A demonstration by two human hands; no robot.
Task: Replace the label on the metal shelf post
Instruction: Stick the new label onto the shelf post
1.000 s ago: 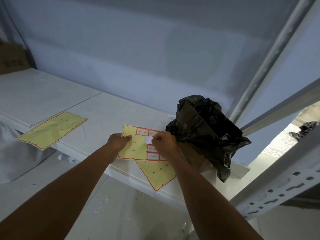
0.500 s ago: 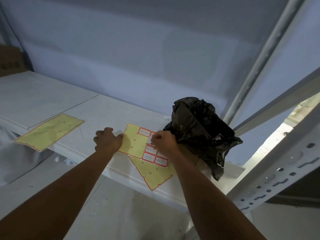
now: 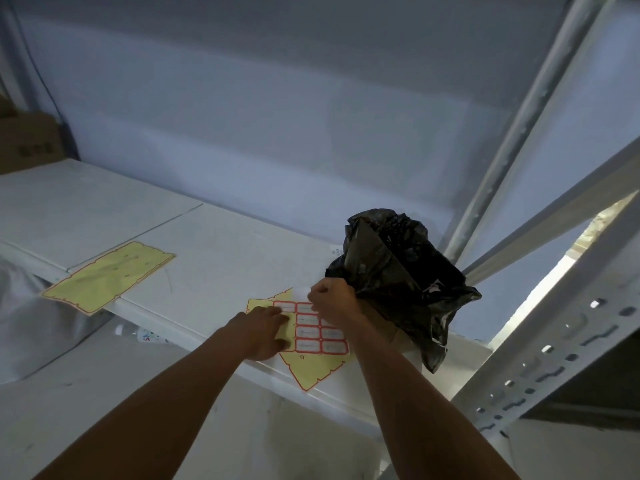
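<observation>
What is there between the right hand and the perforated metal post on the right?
In the head view, a crumpled black plastic bag lies between the right hand and the post.

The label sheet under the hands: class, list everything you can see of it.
The label sheet is yellow backing paper with a wavy red border, carrying rows of red-framed white labels; its left part and near corner are bare yellow. It lies flat, turned cornerwise, on the white shelf near the front edge, beside the black bag. The left hand presses on its left part with straight fingers; the right hand, curled, pinches what looks like a white label at its far edge.
</observation>
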